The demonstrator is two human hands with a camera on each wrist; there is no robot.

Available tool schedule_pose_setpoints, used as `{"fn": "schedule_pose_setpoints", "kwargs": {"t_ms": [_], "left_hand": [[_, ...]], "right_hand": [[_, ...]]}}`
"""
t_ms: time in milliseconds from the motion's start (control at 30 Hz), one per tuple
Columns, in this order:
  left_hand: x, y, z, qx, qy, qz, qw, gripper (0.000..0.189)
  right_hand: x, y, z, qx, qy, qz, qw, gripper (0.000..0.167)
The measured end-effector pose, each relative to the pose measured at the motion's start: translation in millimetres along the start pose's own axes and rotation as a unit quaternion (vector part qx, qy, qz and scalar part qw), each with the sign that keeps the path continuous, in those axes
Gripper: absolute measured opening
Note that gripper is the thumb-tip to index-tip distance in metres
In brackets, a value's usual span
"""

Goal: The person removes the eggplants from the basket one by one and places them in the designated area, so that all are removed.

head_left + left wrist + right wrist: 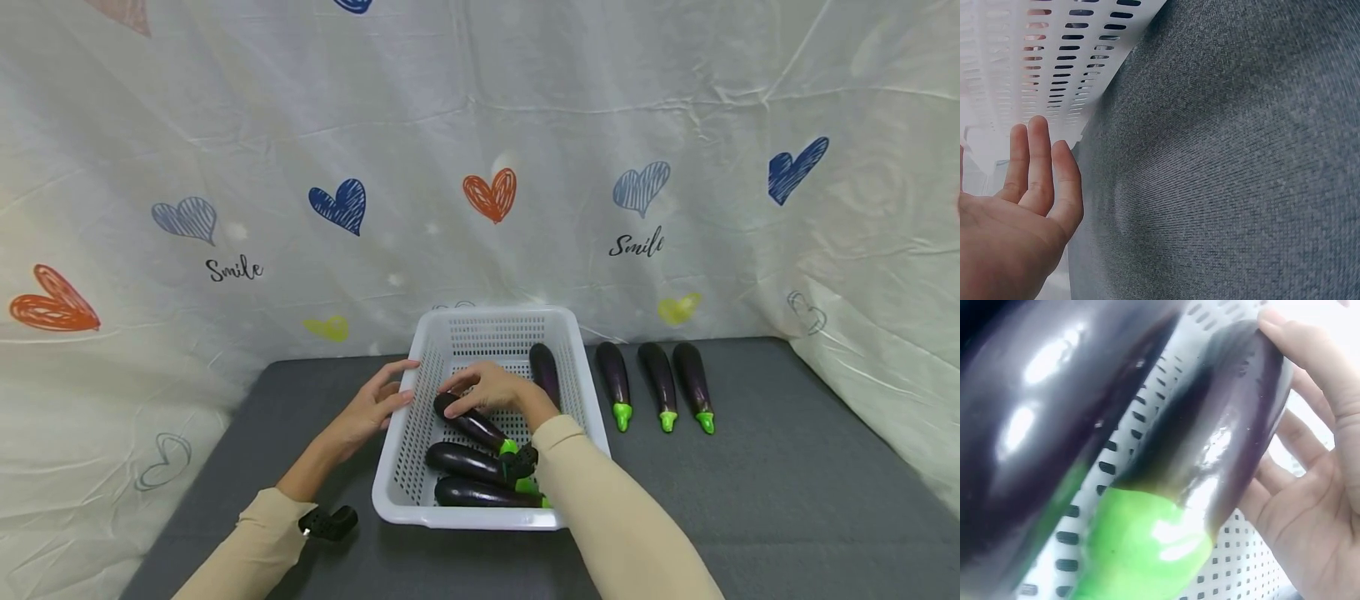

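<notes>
Both hands are at the white basket [465, 518]. The right hand [491, 390] is partly closed, thumb and fingers on either side of the dark, rounded end of an eggplant [476, 427], which slants inside the basket with its green cap nearer the person; whether it is raised off the floor is hard to tell. The left hand [371, 412] is loosely spread against the left wall and rim, gripping nothing. Other eggplants [465, 461] share the basket, and a row of three [657, 379] rests on the grey cloth [780, 467].

Glossy skin suggests a slippery surface, and the eggplant looks firm (perhaps an imitation, given that vivid cap), so it should handle as light and stiff, hardly fragile. Holding round the thick middle would probably be steadier than at the end.

"Smile" reads twice on the backdrop [420, 125]; no brand or label is legible on eggplants or basket.
</notes>
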State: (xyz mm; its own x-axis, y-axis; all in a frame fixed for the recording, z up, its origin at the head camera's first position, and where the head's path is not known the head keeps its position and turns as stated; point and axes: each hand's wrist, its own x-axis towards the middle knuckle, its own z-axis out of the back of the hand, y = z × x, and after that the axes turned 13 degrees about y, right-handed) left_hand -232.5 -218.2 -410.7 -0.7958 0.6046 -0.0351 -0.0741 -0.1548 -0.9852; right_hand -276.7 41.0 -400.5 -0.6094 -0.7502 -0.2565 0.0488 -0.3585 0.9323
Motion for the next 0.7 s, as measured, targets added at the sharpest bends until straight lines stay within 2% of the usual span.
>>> {"fn": "schedule_pose_setpoints", "kwargs": {"t_ms": [233,433,700], "left_hand": [[-0.4,0.7,0.7,-0.002,0.002,-0.001,1.0000,0.056],[-0.6,0.7,0.7,-0.002,0.004,-0.002,1.0000,0.055],[-1.0,1.3,1.1,-0.009,0.010,-0.005,0.9999,0.055]], "right_hand": [[0.3,5,6,0.003,0.000,-0.001,1.0000,0.043],[-2.4,18,11,-0.004,-0.013,0.022,0.9997,0.045],[-8.1,31,19,-0.043,-0.020,0.059,0.9971,0.044]]}}
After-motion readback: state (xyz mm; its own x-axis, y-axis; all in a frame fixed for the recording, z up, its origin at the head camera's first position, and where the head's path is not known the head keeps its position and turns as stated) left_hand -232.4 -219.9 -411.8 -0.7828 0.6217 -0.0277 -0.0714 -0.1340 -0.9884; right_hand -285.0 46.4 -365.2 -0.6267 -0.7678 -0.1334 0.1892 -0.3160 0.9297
